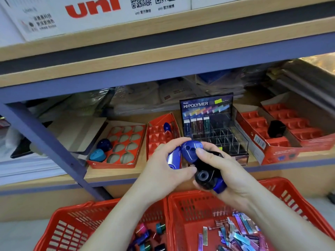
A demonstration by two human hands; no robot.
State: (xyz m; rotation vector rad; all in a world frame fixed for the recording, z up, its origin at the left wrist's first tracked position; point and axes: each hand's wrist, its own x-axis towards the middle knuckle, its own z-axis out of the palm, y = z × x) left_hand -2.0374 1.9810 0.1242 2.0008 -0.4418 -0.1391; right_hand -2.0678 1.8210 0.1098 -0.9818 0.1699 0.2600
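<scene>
Both my hands are raised in front of a shelf, holding several small sharpeners. My left hand (166, 167) curls around a blue cylindrical sharpener (173, 158). My right hand (223, 171) grips a black sharpener (205, 175) with a round hole and a blue one (220, 184) beneath it, its thumb pressing on a blue egg-shaped sharpener (191, 150) held between both hands.
On the shelf stand a red tray (126, 160) with two blue sharpeners, a red tray (159, 134), a Hi-Polymer display box (206, 107) and a red tray (262, 142) with a black sharpener (276, 128). Below are two red baskets (72, 223) (181, 201) with small items.
</scene>
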